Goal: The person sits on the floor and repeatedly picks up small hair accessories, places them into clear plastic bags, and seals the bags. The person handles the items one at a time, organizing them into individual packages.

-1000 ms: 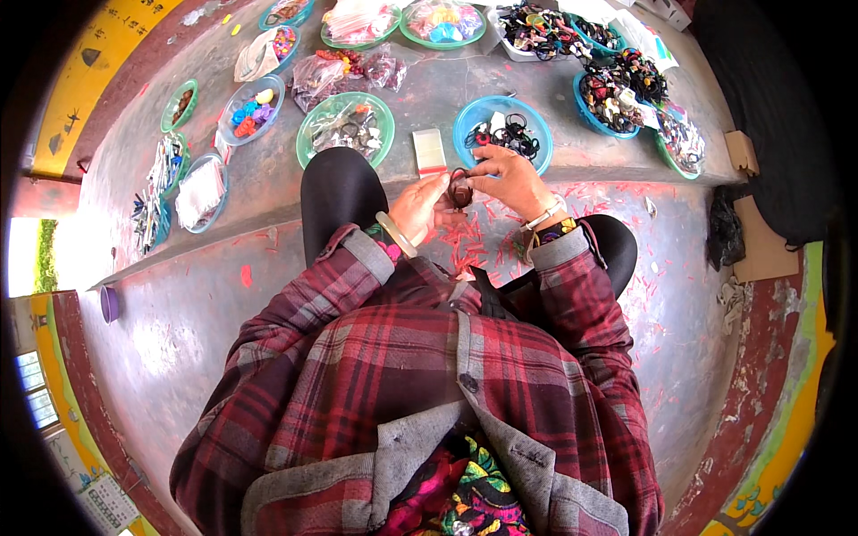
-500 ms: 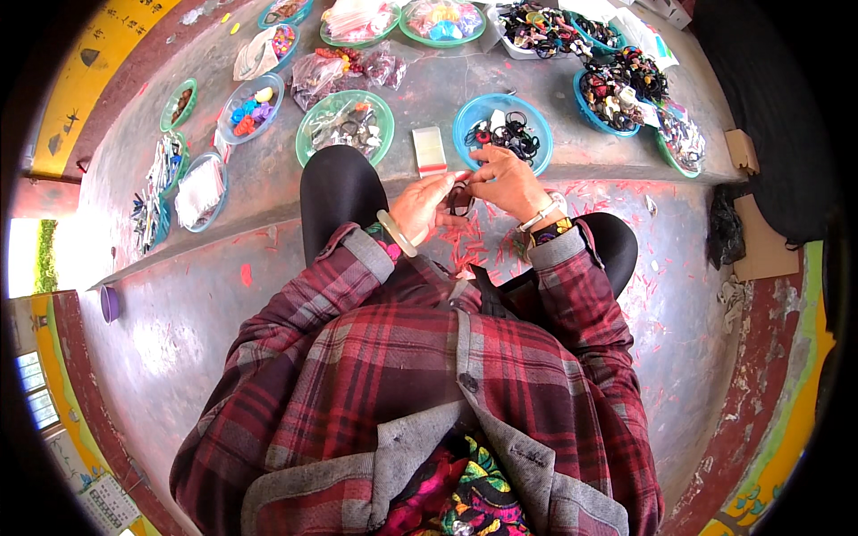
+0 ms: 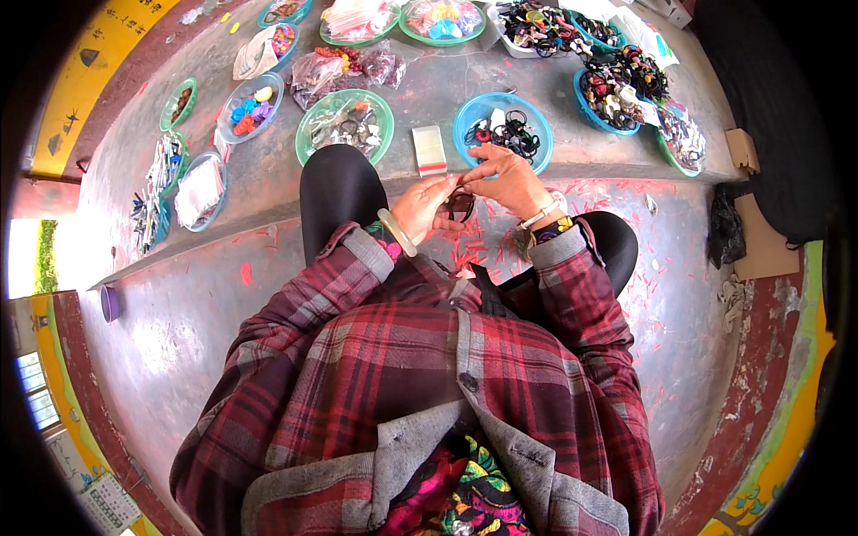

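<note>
Between my two hands hangs a dark hair tie (image 3: 460, 207), a thin looped band. My left hand (image 3: 423, 207) is closed on its left side, thumb and fingers pinched together. My right hand (image 3: 509, 181) meets it from the right, thumb and forefinger pinched at the top of the band. Just beyond the hands stands a blue basket (image 3: 459, 134) of dark hair ties, some with small white and red pieces. Left of that basket lies a pale flat stack (image 3: 429, 147) with a red stripe at its near end.
Red paper-like scraps (image 3: 465, 241) litter the lower floor between my knees. A green basket (image 3: 388, 125) of small wrapped pieces stands beyond my left knee. Several more baskets line the raised ledge, including a heaped blue one (image 3: 608, 123) at right. A purple cup (image 3: 109, 304) is far left.
The red bit at my fingertips no longer shows. The hair tie's loop hangs more open to view, and my right fingers have shifted slightly left and down.
</note>
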`<control>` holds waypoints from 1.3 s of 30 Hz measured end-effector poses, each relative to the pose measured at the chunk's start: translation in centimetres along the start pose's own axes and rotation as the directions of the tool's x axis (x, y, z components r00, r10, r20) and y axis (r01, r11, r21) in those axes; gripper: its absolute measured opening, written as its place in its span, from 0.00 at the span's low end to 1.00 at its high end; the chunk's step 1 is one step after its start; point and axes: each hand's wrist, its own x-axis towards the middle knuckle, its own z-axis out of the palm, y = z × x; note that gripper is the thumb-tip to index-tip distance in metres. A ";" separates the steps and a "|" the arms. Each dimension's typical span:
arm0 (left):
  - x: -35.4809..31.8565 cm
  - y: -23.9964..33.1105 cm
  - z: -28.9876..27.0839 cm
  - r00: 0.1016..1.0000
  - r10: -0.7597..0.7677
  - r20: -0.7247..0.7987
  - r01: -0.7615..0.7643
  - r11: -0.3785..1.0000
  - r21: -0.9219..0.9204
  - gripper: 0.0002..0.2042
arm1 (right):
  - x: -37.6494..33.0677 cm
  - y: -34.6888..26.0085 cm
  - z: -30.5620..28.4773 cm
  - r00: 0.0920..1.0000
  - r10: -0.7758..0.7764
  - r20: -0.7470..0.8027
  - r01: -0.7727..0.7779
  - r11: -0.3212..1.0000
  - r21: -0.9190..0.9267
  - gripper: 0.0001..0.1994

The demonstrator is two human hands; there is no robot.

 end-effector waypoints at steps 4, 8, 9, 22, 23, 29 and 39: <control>0.1 -0.2 -0.1 1.000 0.000 0.012 0.000 1.000 0.000 0.19 | 0.0 -0.3 0.2 0.996 -0.051 0.074 0.060 0.991 -0.116 0.07; 0.0 0.0 0.0 1.000 -0.012 0.003 0.013 1.000 -0.018 0.19 | 0.2 0.7 0.2 0.983 -0.119 0.139 0.144 0.971 -0.192 0.08; 0.0 0.0 -0.1 1.000 -0.013 0.002 0.014 0.999 -0.031 0.19 | 0.3 0.6 0.2 0.983 -0.124 0.138 0.149 0.971 -0.186 0.09; 0.1 0.4 -0.3 0.999 0.024 0.036 -0.022 0.998 -0.062 0.21 | 0.4 -0.6 0.1 0.910 -0.272 0.313 0.328 0.934 -0.143 0.10; 0.0 0.5 -0.1 0.999 0.022 0.033 -0.020 0.997 -0.070 0.21 | 0.5 -0.5 0.1 0.919 -0.265 0.293 0.312 0.942 -0.126 0.10; 0.7 0.0 -1.8 0.996 0.082 0.042 -0.070 0.971 -0.226 0.21 | 0.6 0.0 0.0 0.994 0.005 -0.111 0.027 0.957 0.288 0.11; 0.4 0.7 -0.6 0.981 0.195 0.001 -0.188 0.950 -0.251 0.21 | 0.5 -0.1 1.2 0.987 0.147 0.059 -0.155 0.825 0.543 0.09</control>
